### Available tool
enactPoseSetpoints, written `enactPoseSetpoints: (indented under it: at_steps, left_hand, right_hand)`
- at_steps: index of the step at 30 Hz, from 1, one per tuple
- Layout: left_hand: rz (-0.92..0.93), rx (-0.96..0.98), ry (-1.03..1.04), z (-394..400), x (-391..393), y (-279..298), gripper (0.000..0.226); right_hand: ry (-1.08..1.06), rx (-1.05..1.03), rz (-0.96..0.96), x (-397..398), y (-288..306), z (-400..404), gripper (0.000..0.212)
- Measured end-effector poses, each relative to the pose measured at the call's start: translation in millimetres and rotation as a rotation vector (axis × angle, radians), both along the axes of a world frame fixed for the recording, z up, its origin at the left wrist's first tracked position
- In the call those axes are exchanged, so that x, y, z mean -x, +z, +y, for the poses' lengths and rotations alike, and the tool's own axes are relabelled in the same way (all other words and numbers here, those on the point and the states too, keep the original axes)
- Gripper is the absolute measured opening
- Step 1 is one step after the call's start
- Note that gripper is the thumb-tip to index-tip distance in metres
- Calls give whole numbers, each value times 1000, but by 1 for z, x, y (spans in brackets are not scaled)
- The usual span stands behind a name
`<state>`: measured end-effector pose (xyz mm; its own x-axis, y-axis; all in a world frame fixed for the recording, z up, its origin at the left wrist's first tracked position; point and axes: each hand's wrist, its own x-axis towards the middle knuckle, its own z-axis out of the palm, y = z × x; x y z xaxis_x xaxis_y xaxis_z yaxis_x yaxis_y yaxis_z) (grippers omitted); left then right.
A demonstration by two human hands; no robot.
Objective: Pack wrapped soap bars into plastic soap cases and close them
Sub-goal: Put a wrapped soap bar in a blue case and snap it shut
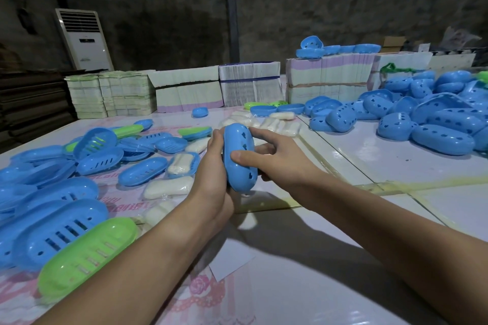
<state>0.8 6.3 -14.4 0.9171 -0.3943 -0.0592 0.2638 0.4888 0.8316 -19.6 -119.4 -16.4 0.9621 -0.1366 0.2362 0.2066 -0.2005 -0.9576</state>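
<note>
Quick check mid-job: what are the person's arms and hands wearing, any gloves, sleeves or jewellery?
Nothing worn shows. Both hands, left and right, are bare, with no gloves, rings or watch visible. Both forearms are bare up to the frame edge; no sleeves in view.

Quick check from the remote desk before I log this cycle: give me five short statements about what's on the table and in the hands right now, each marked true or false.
1. Both hands hold one blue soap case. True: the left hand and right hand each have a grip on it.
2. The held case is green. False: it is blue.
3. A pile of closed blue cases lies to the right. True.
4. The green tray lies far right. False: it lies near left.
5. Wrapped soap bars lie on the table. True.
</note>
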Motion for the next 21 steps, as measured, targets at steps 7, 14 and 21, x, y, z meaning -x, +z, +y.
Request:
enactPoseSetpoints:
  at_steps: [7,14,21]
  left_hand:
    - [-17,42,-150,-1,3,2,57]
    - [-217,-119,-124,-1,5,4,38]
    - [-273,-193,-72,3,-6,-2,35]
  right_hand:
    - [-5,50,18,1,-1,-5,72]
    - [-226,425,-78,-1,7,-34,74]
    - [-598,798,170,3,15,-150,73]
